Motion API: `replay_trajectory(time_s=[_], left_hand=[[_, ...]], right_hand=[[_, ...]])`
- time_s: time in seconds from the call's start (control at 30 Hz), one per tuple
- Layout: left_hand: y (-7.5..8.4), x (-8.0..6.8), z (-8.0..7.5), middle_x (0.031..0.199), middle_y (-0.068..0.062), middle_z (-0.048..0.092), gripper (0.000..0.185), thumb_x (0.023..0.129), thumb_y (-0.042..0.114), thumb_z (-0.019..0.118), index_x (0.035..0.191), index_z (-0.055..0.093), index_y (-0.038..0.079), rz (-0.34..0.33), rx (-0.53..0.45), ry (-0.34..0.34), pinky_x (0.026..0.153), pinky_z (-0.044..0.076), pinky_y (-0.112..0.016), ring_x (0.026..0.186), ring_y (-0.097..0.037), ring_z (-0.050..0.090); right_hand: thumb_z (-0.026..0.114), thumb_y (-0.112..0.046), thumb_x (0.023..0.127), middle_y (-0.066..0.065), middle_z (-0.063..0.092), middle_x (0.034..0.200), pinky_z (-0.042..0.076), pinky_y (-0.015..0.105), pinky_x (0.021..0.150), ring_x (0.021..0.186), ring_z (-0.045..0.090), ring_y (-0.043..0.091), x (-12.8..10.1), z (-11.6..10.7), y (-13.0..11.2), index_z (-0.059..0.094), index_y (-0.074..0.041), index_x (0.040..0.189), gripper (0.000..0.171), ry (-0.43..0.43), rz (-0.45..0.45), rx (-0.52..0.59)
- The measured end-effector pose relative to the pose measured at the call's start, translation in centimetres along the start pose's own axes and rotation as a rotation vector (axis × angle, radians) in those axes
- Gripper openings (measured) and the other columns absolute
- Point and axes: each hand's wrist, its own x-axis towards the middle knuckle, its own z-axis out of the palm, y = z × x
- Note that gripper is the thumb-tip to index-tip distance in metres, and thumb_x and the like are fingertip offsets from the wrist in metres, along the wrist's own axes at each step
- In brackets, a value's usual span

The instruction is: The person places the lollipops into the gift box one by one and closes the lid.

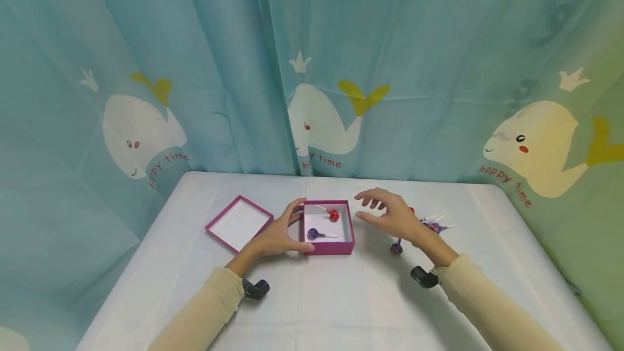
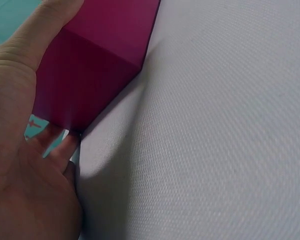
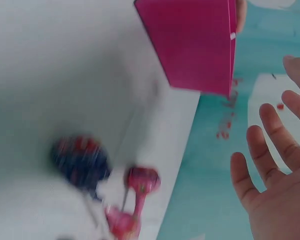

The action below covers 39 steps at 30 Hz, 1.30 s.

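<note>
A magenta box (image 1: 329, 248) with a white inside stands uncovered on the table. Inside lie a red lollipop (image 1: 333, 215) near the back and a purple lollipop (image 1: 313, 234) near the front. My left hand (image 1: 274, 236) grips the box's left side, thumb at the front corner and fingers toward the back; the left wrist view shows the thumb on the magenta wall (image 2: 85, 80). Just right of the box, my right hand (image 1: 396, 218) hovers with loosely bent fingers and nothing in them. In the right wrist view its fingers (image 3: 264, 155) are spread apart from the box.
The box's square lid (image 1: 240, 223) lies inner side up to the left, turned at an angle. Several lollipops (image 1: 435, 227) lie right of the box, partly hidden by my right hand, with a dark one (image 1: 396, 248) nearer me. A whale-print curtain (image 1: 224, 69) hangs behind the table.
</note>
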Motion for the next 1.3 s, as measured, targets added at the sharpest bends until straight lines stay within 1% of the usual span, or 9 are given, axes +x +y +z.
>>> replay_trajectory(time_s=[0.17,0.27,0.43,0.57,0.8,0.9,1.1,1.2,1.3], left_hand=[[0.2,-0.1,0.2,0.171,-0.004,0.017,0.118,0.076,0.039,0.092,0.164,0.015,0.032,-0.007,0.011,-0.001,0.120,0.030,-0.058,0.154,-0.028,0.028],[0.2,-0.1,0.3,0.170,-0.005,0.018,0.117,0.076,0.039,0.092,0.164,0.015,0.031,-0.006,0.010,0.001,0.119,0.031,-0.058,0.154,-0.029,0.028],[0.2,-0.2,0.3,0.170,-0.004,0.020,0.117,0.076,0.038,0.093,0.163,0.016,0.032,-0.005,0.004,0.003,0.119,0.031,-0.058,0.154,-0.029,0.028],[-0.1,-0.2,0.4,0.170,-0.004,0.020,0.116,0.076,0.039,0.092,0.163,0.016,0.033,0.001,0.003,0.002,0.119,0.031,-0.059,0.154,-0.029,0.028],[-0.2,-0.2,0.5,0.169,-0.004,0.023,0.115,0.076,0.038,0.092,0.162,0.016,0.037,0.021,-0.005,0.006,0.120,0.030,-0.057,0.154,-0.028,0.028],[-0.2,-0.1,0.4,0.169,-0.005,0.023,0.115,0.076,0.038,0.092,0.163,0.016,0.035,0.034,-0.008,0.004,0.120,0.031,-0.056,0.154,-0.029,0.028],[-0.2,-0.1,0.1,0.169,-0.005,0.021,0.115,0.077,0.038,0.092,0.163,0.016,0.034,0.033,-0.008,-0.003,0.120,0.031,-0.054,0.154,-0.028,0.028],[-0.3,-0.1,0.0,0.169,-0.005,0.021,0.115,0.076,0.038,0.092,0.162,0.015,0.035,0.030,-0.008,0.002,0.120,0.031,-0.054,0.154,-0.028,0.028],[-0.4,-0.1,0.0,0.169,-0.004,0.021,0.116,0.076,0.038,0.092,0.162,0.015,0.036,0.029,-0.006,0.009,0.120,0.030,-0.054,0.154,-0.028,0.028]], right_hand=[[0.082,-0.019,0.089,-0.009,0.070,0.102,0.057,0.043,0.075,0.090,0.062,0.019,-2.4,-2.0,1.4,0.072,-0.020,0.121,0.034,0.041,-0.001,-0.036],[0.083,-0.015,0.087,-0.008,0.072,0.102,0.058,0.041,0.074,0.089,0.063,0.022,-3.8,-2.9,2.2,0.072,-0.018,0.121,0.036,0.072,0.002,-0.054],[0.084,-0.011,0.086,0.001,0.073,0.104,0.060,0.042,0.073,0.089,0.066,0.027,-5.8,-3.8,3.3,0.071,-0.014,0.122,0.039,0.097,0.029,-0.088],[0.083,-0.009,0.086,0.006,0.074,0.104,0.060,0.037,0.073,0.086,0.067,0.025,-7.1,-4.1,4.0,0.071,-0.010,0.121,0.037,0.121,0.025,-0.108],[0.084,-0.007,0.084,0.008,0.074,0.113,0.056,0.022,0.076,0.089,0.068,0.019,-9.5,-4.3,5.0,0.072,-0.009,0.119,0.037,0.147,0.063,-0.114],[0.084,-0.006,0.085,0.007,0.075,0.109,0.053,0.017,0.079,0.091,0.068,0.017,-10.5,-4.4,5.5,0.073,-0.008,0.119,0.036,0.162,0.087,-0.111],[0.085,-0.008,0.083,0.006,0.074,0.106,0.047,0.018,0.080,0.091,0.065,0.013,-11.9,-4.2,6.4,0.074,-0.008,0.116,0.035,0.183,0.133,-0.113],[0.087,-0.009,0.081,0.004,0.074,0.107,0.047,0.020,0.078,0.091,0.063,0.011,-12.2,-4.0,6.6,0.075,-0.011,0.114,0.036,0.182,0.146,-0.135],[0.089,-0.010,0.079,0.005,0.073,0.110,0.049,0.017,0.078,0.095,0.063,0.005,-12.3,-3.9,6.9,0.076,-0.012,0.114,0.037,0.168,0.162,-0.142]])
